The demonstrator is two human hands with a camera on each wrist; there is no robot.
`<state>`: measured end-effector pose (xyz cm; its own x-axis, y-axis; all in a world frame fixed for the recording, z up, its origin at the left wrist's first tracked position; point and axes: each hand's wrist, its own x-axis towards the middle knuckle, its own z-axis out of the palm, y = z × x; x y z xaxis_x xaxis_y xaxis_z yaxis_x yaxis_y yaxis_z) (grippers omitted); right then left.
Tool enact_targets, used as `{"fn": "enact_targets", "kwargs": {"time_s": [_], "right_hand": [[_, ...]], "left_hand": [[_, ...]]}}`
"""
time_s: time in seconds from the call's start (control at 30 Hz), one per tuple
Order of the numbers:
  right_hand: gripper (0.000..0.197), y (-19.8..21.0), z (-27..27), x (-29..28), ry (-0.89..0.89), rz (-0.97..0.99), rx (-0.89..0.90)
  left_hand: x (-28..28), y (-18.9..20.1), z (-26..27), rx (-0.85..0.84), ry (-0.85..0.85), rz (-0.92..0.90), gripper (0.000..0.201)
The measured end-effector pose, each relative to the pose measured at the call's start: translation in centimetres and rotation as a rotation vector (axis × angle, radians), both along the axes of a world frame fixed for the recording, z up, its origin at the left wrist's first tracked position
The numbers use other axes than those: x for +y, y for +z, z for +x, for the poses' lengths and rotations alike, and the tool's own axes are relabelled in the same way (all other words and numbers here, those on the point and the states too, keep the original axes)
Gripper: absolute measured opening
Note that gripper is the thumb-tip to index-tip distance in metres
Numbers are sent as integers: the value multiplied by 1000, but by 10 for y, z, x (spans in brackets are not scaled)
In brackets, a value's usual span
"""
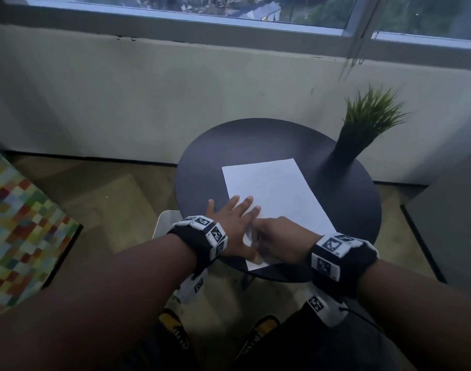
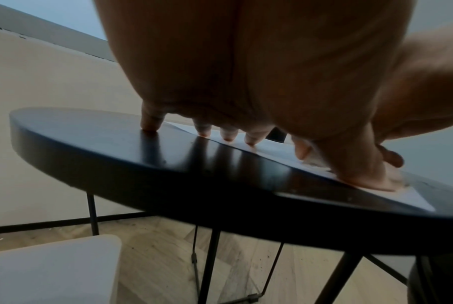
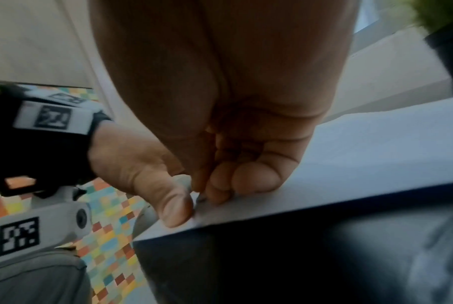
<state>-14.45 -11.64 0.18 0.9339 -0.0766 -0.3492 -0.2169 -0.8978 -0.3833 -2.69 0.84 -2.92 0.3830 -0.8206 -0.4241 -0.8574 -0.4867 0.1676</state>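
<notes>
A white sheet of paper [image 1: 277, 194] with faint pencil lines lies on a round dark table [image 1: 229, 145]. My left hand [image 1: 231, 218] lies flat on the sheet's near left part with its fingers spread. Its thumb [image 3: 173, 205] presses the paper [image 3: 376, 154] down near the table's front edge. Beside the thumb, my right hand [image 1: 277, 236] rests on the sheet with its fingers curled. A small pale object [image 3: 197, 191] is pinched in its fingertips, too blurred to identify. The left wrist view shows the left fingertips [image 2: 228, 135] touching the paper [image 2: 415, 197] and the table [image 2: 116, 144].
A dark vase with a green grass-like plant [image 1: 362, 121] stands at the table's back right. A multicoloured checked surface [image 1: 20, 223] is to the left, a white seat [image 2: 51, 267] below the table's near left. A pale wall and window lie behind.
</notes>
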Motion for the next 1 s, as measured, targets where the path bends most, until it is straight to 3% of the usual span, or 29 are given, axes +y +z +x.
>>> {"fn": "enact_targets", "kwargs": {"time_s": [0.03,0.13,0.2,0.3,0.37,0.5,0.53,0.67,0.73,0.83,0.9,1.0], "right_hand": [[5,2,2,-2,7,-8,-4],[9,-1,14,-25,-263,-50,-71],[14,-5,14,-27,-323,-106,-115],[23,-10,6,1,-55,-53,-47],[17,-9,3,3,51,-69,-2],[13,-7,9,-40,-320,-125,-101],[13,-8,6,-40,-305,-135,-119],[14,-8,-12,-8,58,-43,23],[11,-6,-9,-18,-36,-61,-9],[13,-8,-2,-41,-334,-123,-104],[13,-8,-6,-29,-251,-164,-104],[25,-7,-14,-2,64,-91,-11]], "left_hand": [[0,-1,0,-2,-2,-2,125],[-1,-4,0,-16,-14,18,126],[-1,-5,0,-17,-9,22,127],[0,-2,0,-7,-6,4,126],[0,-1,0,-5,-7,5,126],[-1,2,-2,-7,-16,46,119],[-2,3,-2,0,-18,53,118],[-3,9,-3,14,-21,58,115],[-4,10,-4,2,-25,72,116],[-5,10,-5,-4,-23,93,117],[-4,12,-5,1,-26,90,117],[-1,14,-5,10,-41,84,116]]}}
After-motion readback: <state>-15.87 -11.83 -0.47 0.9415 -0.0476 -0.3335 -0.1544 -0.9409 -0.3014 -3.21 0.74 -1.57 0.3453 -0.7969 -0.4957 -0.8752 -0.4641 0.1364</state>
